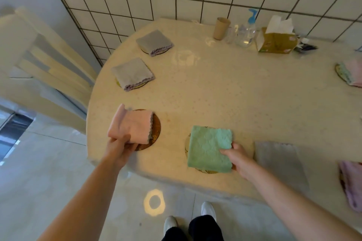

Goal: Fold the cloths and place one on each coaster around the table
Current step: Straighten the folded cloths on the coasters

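Head cam: left hand [119, 147] grips a folded pink fleecy cloth [130, 127] w/ scalloped edge over a round brown coaster [155, 127]; right hand [238, 159] pinches the corner of a green embossed square cloth [208, 148] lying on another coaster near the table [225, 92] edge. Two grey folded cloths [133, 73] sit on coasters farther back; tissue box [275, 42] print too blurred to read.
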A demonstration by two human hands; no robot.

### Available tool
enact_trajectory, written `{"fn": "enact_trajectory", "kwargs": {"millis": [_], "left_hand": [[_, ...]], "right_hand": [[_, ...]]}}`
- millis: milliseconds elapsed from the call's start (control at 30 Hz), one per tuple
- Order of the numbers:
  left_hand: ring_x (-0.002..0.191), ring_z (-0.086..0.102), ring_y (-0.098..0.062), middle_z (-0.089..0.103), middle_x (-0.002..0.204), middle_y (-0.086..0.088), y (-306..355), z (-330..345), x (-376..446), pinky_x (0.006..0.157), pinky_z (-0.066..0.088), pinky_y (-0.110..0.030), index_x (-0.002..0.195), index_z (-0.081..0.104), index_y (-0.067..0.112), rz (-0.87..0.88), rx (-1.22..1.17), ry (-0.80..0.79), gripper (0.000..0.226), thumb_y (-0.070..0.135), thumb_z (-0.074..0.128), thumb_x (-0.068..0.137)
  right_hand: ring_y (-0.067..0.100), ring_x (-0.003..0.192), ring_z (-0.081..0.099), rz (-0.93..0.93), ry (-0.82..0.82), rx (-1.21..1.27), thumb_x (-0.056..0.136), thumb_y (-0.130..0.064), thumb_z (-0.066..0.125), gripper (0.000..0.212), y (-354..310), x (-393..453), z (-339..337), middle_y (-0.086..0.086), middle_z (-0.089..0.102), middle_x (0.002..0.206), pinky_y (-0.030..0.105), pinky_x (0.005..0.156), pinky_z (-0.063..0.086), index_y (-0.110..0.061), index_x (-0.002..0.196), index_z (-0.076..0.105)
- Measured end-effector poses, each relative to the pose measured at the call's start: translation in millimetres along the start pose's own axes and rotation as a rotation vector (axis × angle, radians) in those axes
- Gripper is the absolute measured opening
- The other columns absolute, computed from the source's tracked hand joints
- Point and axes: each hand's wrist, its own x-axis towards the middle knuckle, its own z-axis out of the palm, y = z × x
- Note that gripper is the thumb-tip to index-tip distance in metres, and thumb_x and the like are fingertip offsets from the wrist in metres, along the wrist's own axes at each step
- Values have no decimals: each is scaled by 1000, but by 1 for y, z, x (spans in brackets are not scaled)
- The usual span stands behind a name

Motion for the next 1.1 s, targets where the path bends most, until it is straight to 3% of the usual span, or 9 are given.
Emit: {"fn": "enact_trajectory", "kwargs": {"millis": [133,300,400,533,633,800,967,1100], "left_hand": [[96,60,-28,60,108,-13,5,1,4,63,60,-38,120,51,10,-29,-23,-77,31,-3,45,93],[82,60,-31,58,94,-18,-6,-6,3,54,57,-39,119,46,2,-181,70,151,26,0,51,93],[85,61,-32,60,98,-19,-6,-9,2,57,58,-43,117,45,1,-214,56,168,27,1,55,91],[88,62,-33,60,103,-20,-4,-17,0,69,58,-47,116,45,1,-233,29,203,28,-2,57,90],[89,62,-35,59,106,-22,-1,-22,-1,79,51,-44,116,46,-1,-222,64,225,31,-3,58,88],[77,62,-33,58,88,-18,3,-22,-6,63,60,-43,111,48,-2,-173,239,250,33,-2,66,83],[89,63,-32,60,100,-15,19,-30,0,79,56,-44,114,51,3,-126,366,311,57,13,82,68],[103,58,-29,57,114,-10,45,-23,14,86,54,-44,108,55,9,-68,509,353,58,29,86,63]], "right_hand": [[27,98,64,-81,26,-33,84,-4,60,30,3,-1,3,6,67,109,48,90,51,-22,109,59],[30,97,64,5,42,9,85,-9,63,33,7,1,3,10,66,110,47,88,52,-15,116,57],[31,92,66,54,57,38,82,-11,68,36,7,4,0,14,67,107,44,81,55,-6,117,57],[27,85,66,-16,138,-200,81,-24,70,38,6,3,-1,10,66,102,41,76,57,-7,111,56],[22,80,61,-114,217,-461,82,-33,67,39,1,-8,3,7,62,99,31,61,50,-10,108,50],[13,61,50,-194,285,-655,87,-32,64,40,1,-16,6,5,56,89,26,45,34,-5,111,46],[27,84,56,-222,332,-774,80,-28,71,50,-5,-18,2,14,57,109,29,59,39,-2,112,42],[33,106,55,-273,303,-899,83,-19,62,48,-11,-16,-2,15,48,121,32,73,43,-5,123,39]]}}
